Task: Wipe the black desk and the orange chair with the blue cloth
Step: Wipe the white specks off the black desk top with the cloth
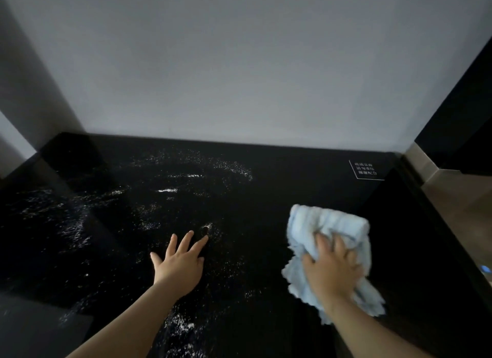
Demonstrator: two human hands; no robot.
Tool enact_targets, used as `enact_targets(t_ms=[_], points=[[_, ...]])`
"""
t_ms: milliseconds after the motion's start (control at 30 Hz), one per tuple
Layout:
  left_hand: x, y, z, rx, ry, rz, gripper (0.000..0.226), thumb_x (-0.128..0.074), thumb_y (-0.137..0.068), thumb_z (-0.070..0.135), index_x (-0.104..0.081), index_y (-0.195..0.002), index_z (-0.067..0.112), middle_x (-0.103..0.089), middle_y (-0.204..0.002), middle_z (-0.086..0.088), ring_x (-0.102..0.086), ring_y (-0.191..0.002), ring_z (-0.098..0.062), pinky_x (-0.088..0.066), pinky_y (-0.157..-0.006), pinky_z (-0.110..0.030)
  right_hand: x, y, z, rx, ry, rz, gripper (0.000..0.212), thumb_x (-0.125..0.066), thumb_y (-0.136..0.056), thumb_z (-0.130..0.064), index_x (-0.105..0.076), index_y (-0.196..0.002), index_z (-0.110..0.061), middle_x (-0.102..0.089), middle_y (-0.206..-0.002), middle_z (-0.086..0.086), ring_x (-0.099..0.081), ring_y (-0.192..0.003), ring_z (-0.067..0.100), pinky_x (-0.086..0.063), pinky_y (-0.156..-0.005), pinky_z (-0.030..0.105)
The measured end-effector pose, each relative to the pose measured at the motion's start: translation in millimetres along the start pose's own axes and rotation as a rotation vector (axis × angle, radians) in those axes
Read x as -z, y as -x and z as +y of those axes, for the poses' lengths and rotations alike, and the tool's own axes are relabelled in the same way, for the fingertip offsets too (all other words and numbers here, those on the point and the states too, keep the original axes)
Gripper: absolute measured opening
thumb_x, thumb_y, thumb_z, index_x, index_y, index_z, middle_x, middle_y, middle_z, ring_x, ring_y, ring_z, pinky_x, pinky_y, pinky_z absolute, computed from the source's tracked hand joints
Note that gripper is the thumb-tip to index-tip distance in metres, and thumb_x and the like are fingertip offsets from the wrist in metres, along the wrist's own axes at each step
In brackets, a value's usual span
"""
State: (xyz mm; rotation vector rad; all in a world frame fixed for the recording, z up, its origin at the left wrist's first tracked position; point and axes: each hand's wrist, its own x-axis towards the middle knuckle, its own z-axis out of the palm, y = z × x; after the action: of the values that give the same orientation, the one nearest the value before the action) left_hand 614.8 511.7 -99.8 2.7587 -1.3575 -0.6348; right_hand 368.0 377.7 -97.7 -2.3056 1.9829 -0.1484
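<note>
- The left hand's fingers point(186, 241) are straight and spread wide, lying flat on the desk top and holding nothing.
- The right hand's fingers point(322, 245) are curled into the folds of the blue cloth point(326, 221), gripping it and pressing it down.
- The left hand point(179, 265) rests palm down near the middle of the desk; the right hand point(332, 268) sits on top of the cloth, well apart from the left.
- The cloth is bunched, lying on the right part of the black desk point(269, 197), with its edges sticking out around the hand.
- White specks point(166, 190) are scattered over the left and middle of the desk.
- A small white-lettered label point(367, 169) sits at the far right corner.
- A grey wall point(239, 64) rises behind the desk.
</note>
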Motion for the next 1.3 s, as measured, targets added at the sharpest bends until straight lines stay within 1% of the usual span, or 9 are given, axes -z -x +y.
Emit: enact_targets(t_ms=[200, 300, 500, 667, 800, 900, 1033, 1200, 1300], points=[[2, 16, -11, -0.1, -0.029, 0.004, 0.051, -0.027, -0.1, 0.035, -0.009, -0.147, 0.044, 0.002, -0.158, 0.012, 0.007, -0.146, -0.022, -0.006, -0.114, -0.056, 5, 44, -50, 0.401, -0.485, 0.031, 0.045, -0.065, -0.079, -0.018, -0.06, -0.123, -0.022, -0.05, -0.133, 0.0, -0.047, -0.117, 0.027, -0.037, -0.097, 0.038], [-4, 26, -23, -0.161, -0.03, 0.018, 0.052, -0.028, -0.1, 0.034, -0.01, -0.147, 0.042, 0.0, -0.158, 0.011, 0.007, -0.146, -0.022, -0.003, -0.116, -0.052, 10, 42, 3, 0.224, -0.389, 0.374, 0.032, -0.066, -0.072, -0.011, -0.07, -0.103, -0.005, -0.065, -0.105, 0.019, -0.06, -0.088, 0.041, -0.047, -0.076, 0.045], [-13, 42, -36, -0.231, -0.006, 0.018, 0.05, -0.027, -0.101, 0.034, -0.012, -0.148, 0.04, -0.001, -0.158, 0.01, 0.008, -0.146, -0.021, 0.002, -0.116, -0.046, 1, 77, 36, -0.38, -0.043, 0.053, 0.051, -0.049, -0.087, -0.052, -0.04, -0.134, -0.033, -0.034, -0.142, 0.005, -0.037, -0.118, 0.035, -0.036, -0.094, 0.049], [-11, 53, -47, -0.282, 0.048, -0.026, 0.047, -0.024, -0.102, 0.029, -0.018, -0.148, 0.035, -0.004, -0.158, 0.012, 0.007, -0.145, -0.014, 0.003, -0.117, -0.039, -5, 137, -67, 0.114, -0.198, 0.103, 0.05, -0.085, -0.056, -0.034, -0.071, -0.102, -0.023, -0.064, -0.119, 0.011, -0.061, -0.09, 0.04, -0.049, -0.069, 0.048], [-4, 64, -57, -0.258, 0.313, -0.012, 0.044, -0.029, -0.102, 0.018, -0.032, -0.146, 0.02, -0.022, -0.156, 0.003, -0.005, -0.145, -0.011, -0.006, -0.117, -0.031, 8, 142, -87, 0.296, -0.491, 0.113, 0.047, -0.076, -0.067, -0.013, -0.068, -0.114, -0.015, -0.06, -0.124, 0.01, -0.058, -0.105, 0.036, -0.045, -0.089, 0.046], [2, 72, -65, -0.202, 0.473, -0.011, 0.042, -0.033, -0.102, 0.017, -0.037, -0.143, 0.02, -0.027, -0.154, -0.001, -0.017, -0.143, -0.013, -0.022, -0.109, -0.023, 12, 130, -41, 0.052, -0.352, 0.272, 0.044, -0.079, -0.067, -0.013, -0.069, -0.11, -0.012, -0.06, -0.123, 0.018, -0.058, -0.099, 0.042, -0.045, -0.081, 0.049], [3, 80, -68, -0.196, 0.466, -0.024, 0.043, -0.033, -0.102, 0.019, -0.036, -0.144, 0.022, -0.023, -0.155, -0.004, -0.028, -0.14, -0.019, -0.031, -0.106, -0.027, 1, 146, -14, -0.261, -0.044, 0.056, 0.054, -0.049, -0.087, -0.052, -0.038, -0.136, -0.032, -0.026, -0.15, 0.002, -0.037, -0.122, 0.033, -0.037, -0.093, 0.044], [-4, 86, -75, -0.17, 0.449, 0.01, 0.042, -0.034, -0.101, 0.019, -0.039, -0.142, 0.024, -0.028, -0.153, -0.006, -0.024, -0.142, -0.017, -0.028, -0.107, -0.023, -12, 181, -86, 0.163, -0.164, 0.06, 0.057, -0.071, -0.07, -0.05, -0.06, -0.121, -0.026, -0.046, -0.142, 0.005, -0.051, -0.113, 0.037, -0.042, -0.085, 0.049], [-8, 89, -78, -0.169, 0.464, 0.06, 0.038, -0.035, -0.1, 0.017, -0.047, -0.136, 0.02, -0.042, -0.146, -0.005, -0.029, -0.14, -0.017, -0.028, -0.103, -0.022, -14, 188, -110, 0.44, -0.286, -0.123, 0.055, -0.059, -0.081, -0.043, -0.046, -0.134, -0.035, -0.028, -0.151, -0.009, -0.034, -0.129, 0.026, -0.031, -0.101, 0.044]])
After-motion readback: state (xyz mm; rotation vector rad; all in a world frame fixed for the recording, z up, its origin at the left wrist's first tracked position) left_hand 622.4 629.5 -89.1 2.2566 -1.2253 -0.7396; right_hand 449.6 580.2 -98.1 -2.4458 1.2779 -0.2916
